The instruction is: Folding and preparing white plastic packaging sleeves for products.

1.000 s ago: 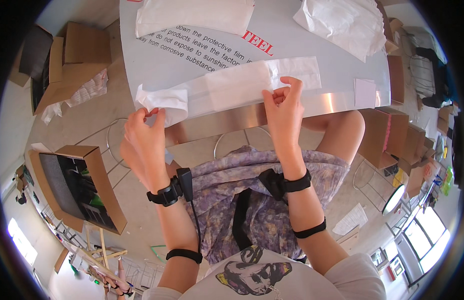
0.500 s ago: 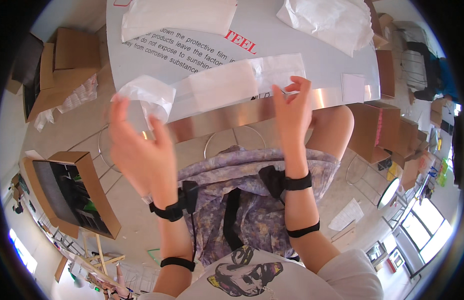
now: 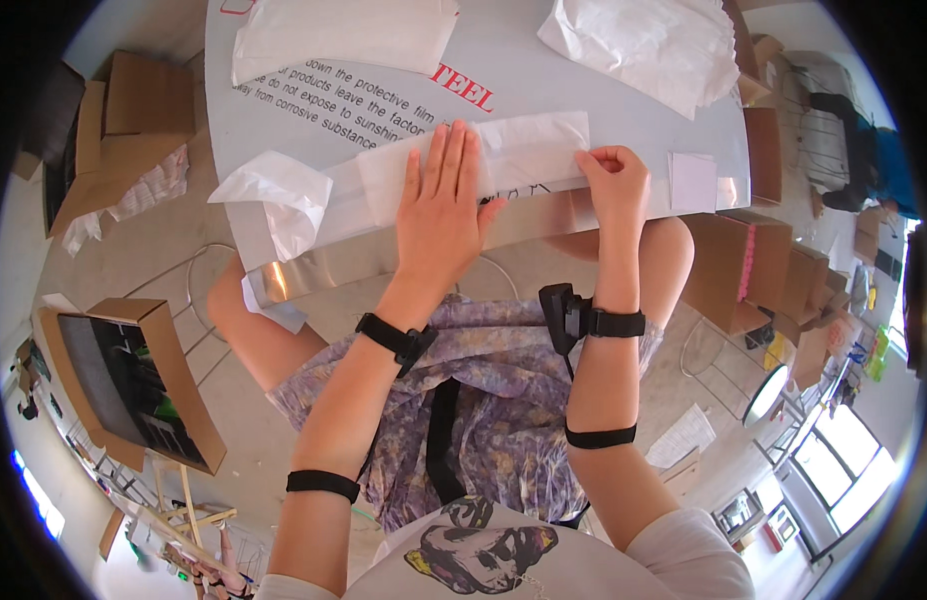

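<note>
A long, flat strip of thin white material, seemingly a bag or wrapper [image 3: 533,140], lies along the near edge of the grey table [image 3: 333,140]. My left hand [image 3: 438,215] rests palm down on its left part, fingers stretched out. At the strip's right end, my right hand [image 3: 616,188] is closed in a pinch on the corner. Left of my left hand is a crumpled piece of thin white film [image 3: 301,205], its lower end close to the table's edge.
White bags lie at the table's far left [image 3: 343,35] and far right [image 3: 648,45]. A small stack of pale cards [image 3: 693,180] sits by the right edge. Cardboard boxes stand on the floor left [image 3: 148,385] and right [image 3: 733,265]. A person [image 3: 873,155] is at the far right.
My left hand has moved right, from beside the crumpled film onto the white strip, and flattened there. My right hand has come down to the strip's right end and closed on its corner.
</note>
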`<state>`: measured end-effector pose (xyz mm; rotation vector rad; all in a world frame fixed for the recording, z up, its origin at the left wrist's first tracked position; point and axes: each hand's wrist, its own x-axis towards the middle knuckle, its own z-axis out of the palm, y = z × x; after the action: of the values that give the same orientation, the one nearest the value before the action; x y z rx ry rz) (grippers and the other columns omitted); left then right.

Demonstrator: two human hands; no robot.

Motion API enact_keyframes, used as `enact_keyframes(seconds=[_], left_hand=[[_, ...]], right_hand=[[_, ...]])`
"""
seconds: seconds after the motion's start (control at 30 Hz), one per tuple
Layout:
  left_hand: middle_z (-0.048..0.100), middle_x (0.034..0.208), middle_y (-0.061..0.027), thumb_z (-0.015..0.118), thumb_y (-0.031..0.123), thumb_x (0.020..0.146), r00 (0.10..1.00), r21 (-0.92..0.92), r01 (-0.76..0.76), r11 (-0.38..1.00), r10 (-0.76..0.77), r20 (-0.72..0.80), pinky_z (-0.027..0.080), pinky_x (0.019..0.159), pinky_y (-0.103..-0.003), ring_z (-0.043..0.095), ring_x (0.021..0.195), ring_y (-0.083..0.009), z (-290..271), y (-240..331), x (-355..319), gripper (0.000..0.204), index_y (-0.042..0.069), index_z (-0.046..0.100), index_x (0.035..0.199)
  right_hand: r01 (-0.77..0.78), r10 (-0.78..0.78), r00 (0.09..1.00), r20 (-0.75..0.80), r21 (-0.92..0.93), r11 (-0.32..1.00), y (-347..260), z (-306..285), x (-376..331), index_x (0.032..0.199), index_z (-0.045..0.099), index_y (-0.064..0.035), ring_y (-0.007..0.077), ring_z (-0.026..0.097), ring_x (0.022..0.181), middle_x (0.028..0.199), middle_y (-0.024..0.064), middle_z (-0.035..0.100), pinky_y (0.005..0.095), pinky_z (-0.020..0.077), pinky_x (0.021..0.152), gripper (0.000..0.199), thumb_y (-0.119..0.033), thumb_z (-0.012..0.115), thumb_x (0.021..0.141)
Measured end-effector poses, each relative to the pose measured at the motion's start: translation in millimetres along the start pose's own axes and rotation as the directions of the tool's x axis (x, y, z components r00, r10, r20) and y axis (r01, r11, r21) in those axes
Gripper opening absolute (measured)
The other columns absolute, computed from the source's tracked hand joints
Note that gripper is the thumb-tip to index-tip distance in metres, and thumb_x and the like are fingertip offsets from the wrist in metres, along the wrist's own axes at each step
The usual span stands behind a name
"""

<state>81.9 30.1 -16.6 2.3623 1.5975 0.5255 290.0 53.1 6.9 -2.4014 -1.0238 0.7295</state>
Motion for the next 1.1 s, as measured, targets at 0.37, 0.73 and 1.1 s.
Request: enact_keyframes(seconds=[0.37,0.73,1.1], left_hand=[[0.034,0.157,-0.0159,0.057,0.041,0.095,1.000,0.065,-0.001,0.998,0.000,0.011,0.026,0.117,-0.052,0.030,0.147,-0.0319,1,0,1,0.071,0.006,0.034,0.152],[0.053,0.137,-0.0180,0.057,0.033,0.098,0.911,-0.732,0.181,0.657,-0.393,-0.128,0.041,0.106,-0.043,0.050,0.129,-0.0290,-36,2,-1,0.051,-0.001,0.051,0.136],[0.069,0.079,-0.0029,0.068,0.015,0.092,0.670,-0.761,0.589,0.272,-0.691,0.271,0.048,0.059,-0.023,0.063,0.069,-0.0083,-78,-36,1,0.017,-0.002,0.069,0.093]], right_hand=[[0.313,-0.262,0.950,-0.171,0.565,0.764,-29,-2,-49,0.108,0.056,0.0003,0.0120,0.059,0.083,0.089,0.0054,0.063,0.0276,0.0467,0.076,0.027,-0.003,0.068,0.084],[0.542,-0.513,0.830,-0.217,0.532,0.651,-62,34,-93,0.117,0.054,-0.0035,0.0148,0.062,0.080,0.088,0.0044,0.065,0.0296,0.0457,0.076,0.036,0.001,0.068,0.083],[0.525,-0.635,0.768,0.082,0.487,0.698,-71,56,-117,0.121,0.052,-0.0026,0.0245,0.061,0.101,0.106,0.0106,0.061,0.0377,0.0466,0.085,0.045,0.000,0.071,0.079]])
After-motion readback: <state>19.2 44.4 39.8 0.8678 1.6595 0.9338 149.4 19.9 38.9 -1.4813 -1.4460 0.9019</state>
